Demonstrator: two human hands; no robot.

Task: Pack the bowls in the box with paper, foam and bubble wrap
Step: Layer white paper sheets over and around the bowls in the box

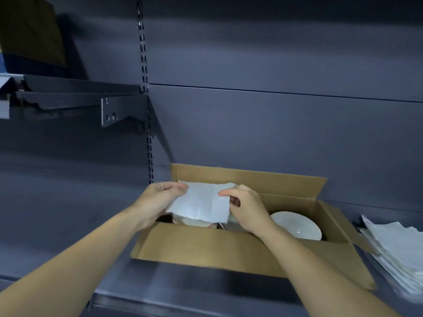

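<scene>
Shelf edge (160, 303) runs nearest, bare left of the open box (206, 245). Above it, left hand (158, 200) and right hand (247, 207) pinch a paper sheet (201, 202) by its sides. A white bowl (295, 225) sits inside right; paper stack (398, 252) beside.

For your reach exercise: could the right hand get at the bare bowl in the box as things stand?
Probably yes. The bowl lies uncovered just beside the right hand, and the box is open on top. But that hand is pinching the paper, so it must let go first.
</scene>
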